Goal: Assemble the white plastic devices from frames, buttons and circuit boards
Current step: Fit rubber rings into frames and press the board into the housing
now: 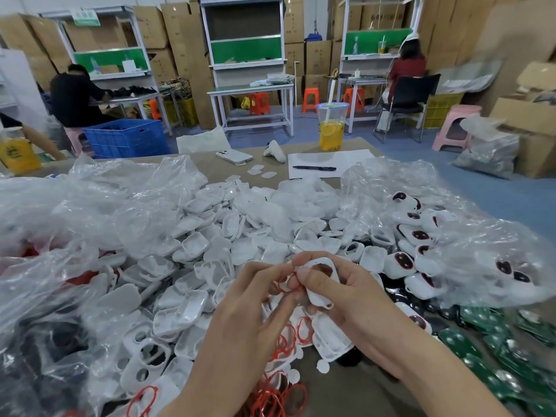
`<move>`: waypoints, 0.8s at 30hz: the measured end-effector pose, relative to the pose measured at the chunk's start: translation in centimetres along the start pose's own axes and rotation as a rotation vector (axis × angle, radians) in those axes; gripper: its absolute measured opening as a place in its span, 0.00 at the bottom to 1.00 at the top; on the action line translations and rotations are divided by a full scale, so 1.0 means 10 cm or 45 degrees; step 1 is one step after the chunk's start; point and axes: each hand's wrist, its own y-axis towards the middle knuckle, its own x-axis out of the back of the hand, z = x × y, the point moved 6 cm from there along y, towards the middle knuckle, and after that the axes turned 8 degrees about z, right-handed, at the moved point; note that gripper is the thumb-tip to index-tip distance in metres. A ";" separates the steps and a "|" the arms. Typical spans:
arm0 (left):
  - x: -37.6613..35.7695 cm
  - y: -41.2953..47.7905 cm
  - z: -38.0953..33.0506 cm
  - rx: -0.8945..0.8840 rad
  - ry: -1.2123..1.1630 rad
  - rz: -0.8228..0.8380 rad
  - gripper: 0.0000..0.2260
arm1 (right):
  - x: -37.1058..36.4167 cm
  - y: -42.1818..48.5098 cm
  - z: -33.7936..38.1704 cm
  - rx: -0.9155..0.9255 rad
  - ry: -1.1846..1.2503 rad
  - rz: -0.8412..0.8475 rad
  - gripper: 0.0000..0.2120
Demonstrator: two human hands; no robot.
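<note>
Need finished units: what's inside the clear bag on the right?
White devices with dark, red-rimmed windows show through the clear bag; crumpled plastic hides anything deeper.

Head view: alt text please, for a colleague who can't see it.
The right hand holds a white frame while the left hand pinches a thin red ring against it. Around them the table is heaped with white shells, loose red rings and clear bags, with green boards at the right.

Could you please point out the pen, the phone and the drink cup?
black pen (314, 168): head view, middle of its barrel.
white phone (234, 157): head view, centre of its back.
drink cup (331, 133): head view, its clear wall.
</note>
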 end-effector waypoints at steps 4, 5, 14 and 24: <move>0.03 -0.02 0.02 0.053 -0.081 -0.064 0.11 | 0.00 -0.01 0.01 -0.021 0.030 0.018 0.12; 0.04 -0.02 0.02 0.075 -0.108 -0.093 0.11 | 0.01 -0.01 0.02 -0.017 0.068 0.011 0.14; 0.06 -0.02 -0.01 0.117 -0.188 -0.082 0.10 | 0.03 -0.01 0.01 -0.033 -0.232 -0.019 0.19; 0.05 -0.02 0.04 0.181 -0.222 -0.111 0.07 | -0.04 -0.01 -0.04 -0.014 -0.192 0.026 0.15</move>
